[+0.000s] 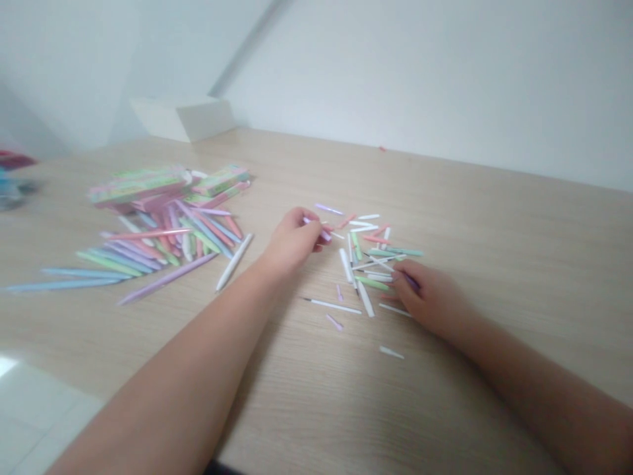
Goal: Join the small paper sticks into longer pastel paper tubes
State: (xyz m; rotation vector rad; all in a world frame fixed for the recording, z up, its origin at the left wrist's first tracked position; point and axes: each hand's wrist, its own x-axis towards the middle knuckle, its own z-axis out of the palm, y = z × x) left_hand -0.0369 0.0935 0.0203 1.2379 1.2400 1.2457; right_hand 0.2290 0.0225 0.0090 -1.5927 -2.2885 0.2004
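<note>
Pen parts in white, green, red and purple lie scattered in the middle of the table. My left hand (299, 239) is closed on a purple pen part (324, 233) at the left side of this scatter. On its right side my right hand (425, 290) has its fingers closed round a dark purple piece (412, 282), partly hidden by the fingers. A thin white refill (336, 306) with a dark tip lies between the hands, nearer to me. Small purple pieces (335, 322) and a white cap (391, 352) lie close by.
To the left, a pile of pastel pens (168, 234) lies in front of patterned boxes (143, 187). A single white pen (234, 262) is beside my left forearm. A white box (185, 119) stands at the back left, near the wall. Red and blue items are at the far left edge.
</note>
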